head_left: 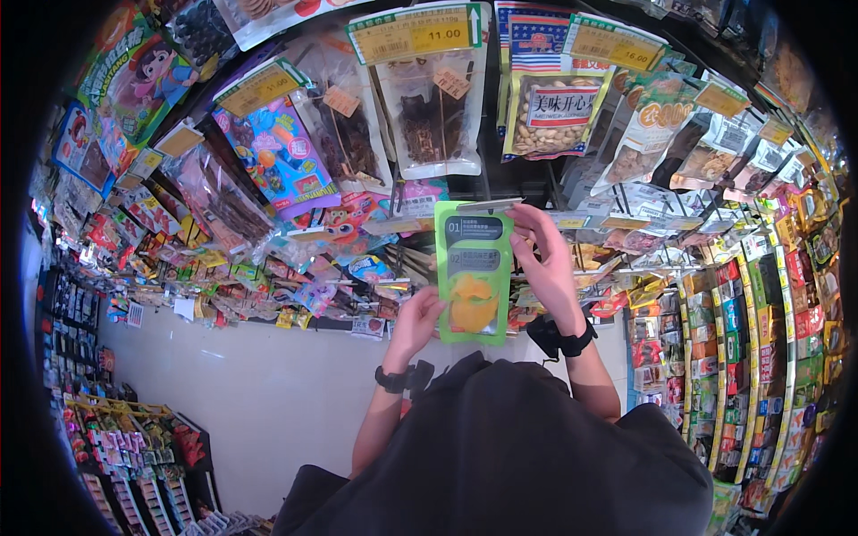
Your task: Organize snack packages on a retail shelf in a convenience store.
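A green snack bag (474, 272) with a clear window showing yellow dried fruit stands upright in front of me, below the hanging rack. My right hand (547, 272) grips its upper right edge, thumb and fingers closed on the corner. At the lower left edge, my left hand (418, 320) has its fingers bent against the bag; part of them is hidden. Just above the bag's top edge runs a thin price-tag holder (490, 205). Both wrists wear black bands.
Several bags hang above: clear pouches of dark dried food (435, 121), a nut bag (556, 112) and a purple bag (275, 154). Yellow price tags (418, 36) jut out over them. Packed shelves (742, 348) line the right. A snack stand (125, 438) rises from the pale floor (241, 384) at lower left.
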{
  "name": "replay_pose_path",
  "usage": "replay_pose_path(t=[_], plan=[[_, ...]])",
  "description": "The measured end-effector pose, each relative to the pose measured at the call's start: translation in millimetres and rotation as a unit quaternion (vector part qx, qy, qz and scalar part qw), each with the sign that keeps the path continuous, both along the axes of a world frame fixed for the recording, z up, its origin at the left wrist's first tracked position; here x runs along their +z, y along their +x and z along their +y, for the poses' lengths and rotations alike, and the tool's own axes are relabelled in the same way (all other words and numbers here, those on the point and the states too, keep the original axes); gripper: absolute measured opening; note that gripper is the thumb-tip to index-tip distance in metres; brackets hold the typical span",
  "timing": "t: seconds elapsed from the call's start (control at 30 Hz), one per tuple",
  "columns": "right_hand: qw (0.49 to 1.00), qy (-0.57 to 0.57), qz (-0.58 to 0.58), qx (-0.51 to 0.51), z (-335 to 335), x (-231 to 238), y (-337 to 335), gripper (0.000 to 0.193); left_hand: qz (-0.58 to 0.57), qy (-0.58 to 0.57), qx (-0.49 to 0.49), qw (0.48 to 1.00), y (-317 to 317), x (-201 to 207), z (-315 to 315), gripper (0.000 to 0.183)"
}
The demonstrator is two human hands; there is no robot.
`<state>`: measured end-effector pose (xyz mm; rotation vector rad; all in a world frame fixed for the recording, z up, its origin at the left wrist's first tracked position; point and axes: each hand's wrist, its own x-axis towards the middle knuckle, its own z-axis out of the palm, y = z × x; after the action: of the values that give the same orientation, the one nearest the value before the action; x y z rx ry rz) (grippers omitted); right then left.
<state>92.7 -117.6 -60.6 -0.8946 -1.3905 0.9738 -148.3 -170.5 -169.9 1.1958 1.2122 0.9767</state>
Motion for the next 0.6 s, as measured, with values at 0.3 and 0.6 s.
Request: replay_pose_path(t=[0.3,0.6], plan=[[0.993,0.078,-0.079,-0.044,4.1,-7.5,-2.2,0.041,0.076,0.043,-0.015,0.996,0.1,-13.4,5.6,0.019],[0.998,0.053,-0.039,-0.003,2.4,2.1,0.0,0.043,0.074,0.038,-0.006,0.996,19.9,0.9,17.9,0.015]])
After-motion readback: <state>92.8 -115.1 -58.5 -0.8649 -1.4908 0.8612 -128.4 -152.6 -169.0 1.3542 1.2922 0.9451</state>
